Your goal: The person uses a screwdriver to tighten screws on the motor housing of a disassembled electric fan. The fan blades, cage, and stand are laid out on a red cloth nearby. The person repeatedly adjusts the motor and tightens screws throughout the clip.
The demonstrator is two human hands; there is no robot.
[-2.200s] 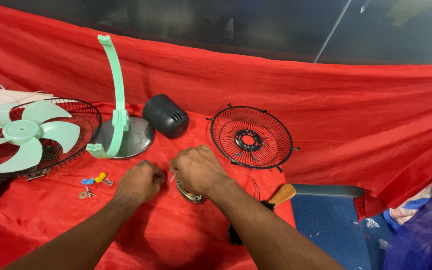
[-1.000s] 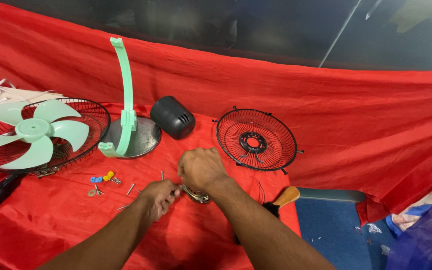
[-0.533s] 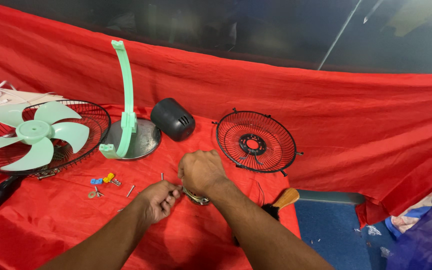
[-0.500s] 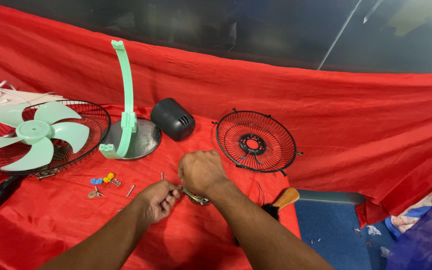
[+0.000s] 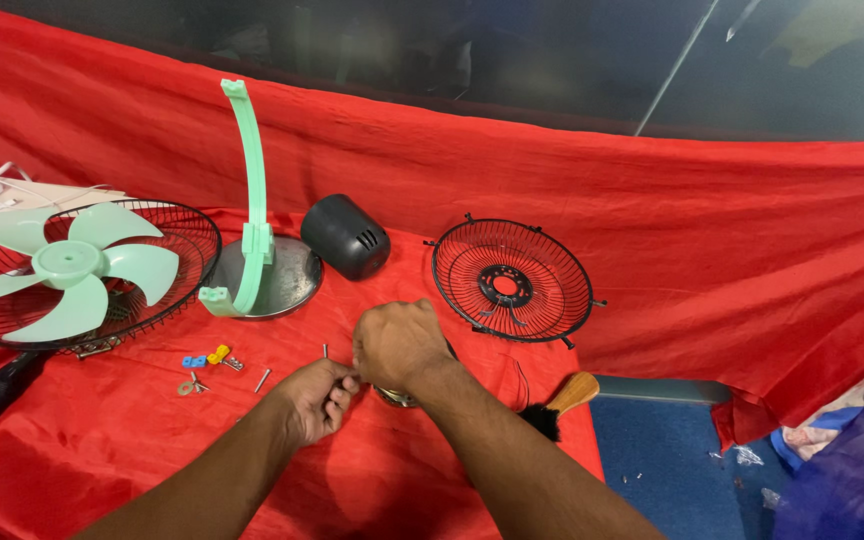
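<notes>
Motor core (image 5: 397, 396), the little round metal lump out of the fan, sits on the red cloth (image 5: 712, 250) right under the right hand (image 5: 395, 343), which is curled down over the top of it so only a sliver of shiny rim shows below the knuckles. Left hand (image 5: 318, 396) is pinched shut tight against that same spot, fingertips touching the right thumb side; whether there's a screw or a wire in the pinch I honestly can't tell. My guess is the thing is dense and stiff for its size, smooth on the outside so a bit slippery, and best gripped around the rim rather than by the thin wire trailing off to the right. Just beyond the left hand lie a couple of loose screws (image 5: 263, 379) and small coloured bits (image 5: 207, 355). Right of the grip there's a wooden-handled brush (image 5: 562, 402). Further out: black motor cover (image 5: 344, 236), green stand on its round base (image 5: 252, 230), rear grille (image 5: 512, 280), and the green blade in the front grille (image 5: 72, 270) far left.
</notes>
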